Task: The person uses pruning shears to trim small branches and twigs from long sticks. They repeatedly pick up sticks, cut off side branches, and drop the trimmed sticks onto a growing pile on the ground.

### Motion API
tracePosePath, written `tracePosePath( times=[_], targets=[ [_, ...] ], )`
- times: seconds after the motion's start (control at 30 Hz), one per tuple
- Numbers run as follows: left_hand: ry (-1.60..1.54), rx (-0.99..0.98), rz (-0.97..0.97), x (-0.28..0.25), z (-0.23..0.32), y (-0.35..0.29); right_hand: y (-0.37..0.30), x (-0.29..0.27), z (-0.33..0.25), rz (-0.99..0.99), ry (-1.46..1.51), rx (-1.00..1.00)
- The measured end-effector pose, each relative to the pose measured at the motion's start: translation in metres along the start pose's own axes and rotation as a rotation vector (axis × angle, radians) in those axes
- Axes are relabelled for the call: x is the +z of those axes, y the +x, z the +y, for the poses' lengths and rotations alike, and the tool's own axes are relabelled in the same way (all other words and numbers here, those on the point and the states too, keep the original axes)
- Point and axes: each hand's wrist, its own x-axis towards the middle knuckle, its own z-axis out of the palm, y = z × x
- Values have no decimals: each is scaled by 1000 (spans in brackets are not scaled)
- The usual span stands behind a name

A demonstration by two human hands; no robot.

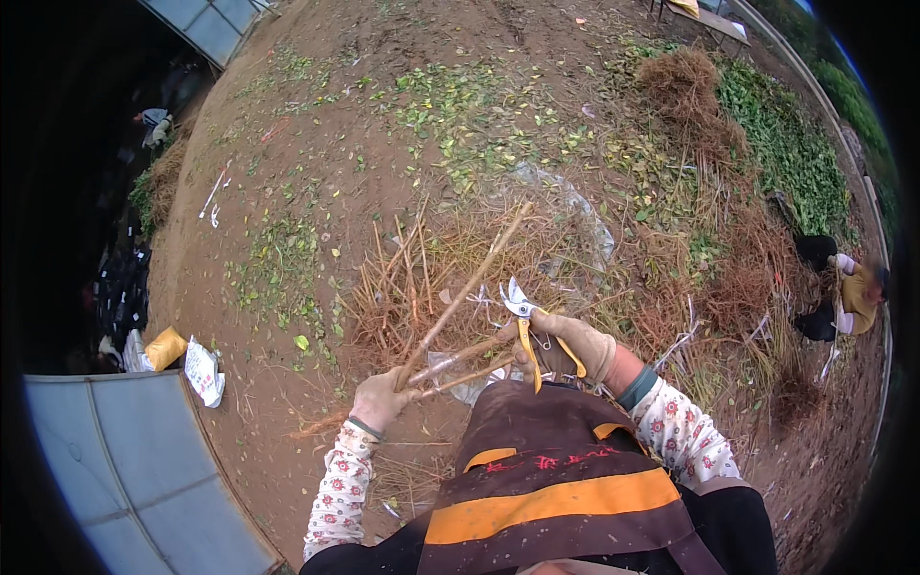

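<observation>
My left hand, in a tan work glove, is closed around the lower end of a forked woody stem. One long branch slants up and away to the right, while shorter ones run toward my other hand. Also gloved, my right hand grips yellow-handled pruning shears, their blades parted and pointing away from me. The shorter branches end by the fingers of that hand; whether they touch is unclear. Beyond both hands, a heap of thin reddish-brown twigs lies on the soil. A brown apron with orange bands covers my lap.
At the right, a person crouches beside reddish root bundles. Farther back are a brown brushy pile and green leaves. Clear plastic lies past the twigs. To the left are a yellow sack and blue-grey panels.
</observation>
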Motion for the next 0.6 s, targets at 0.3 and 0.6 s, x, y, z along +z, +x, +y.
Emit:
tracePosePath(
  times=[0.3, 0.6],
  targets=[
    [-27, 46, 48, 21, 25, -12, 28, -4, 11, 48, 163, -35],
    [309, 132, 625, 55, 7, -8, 20, 9, 11, 50, 385, -99]
  ],
)
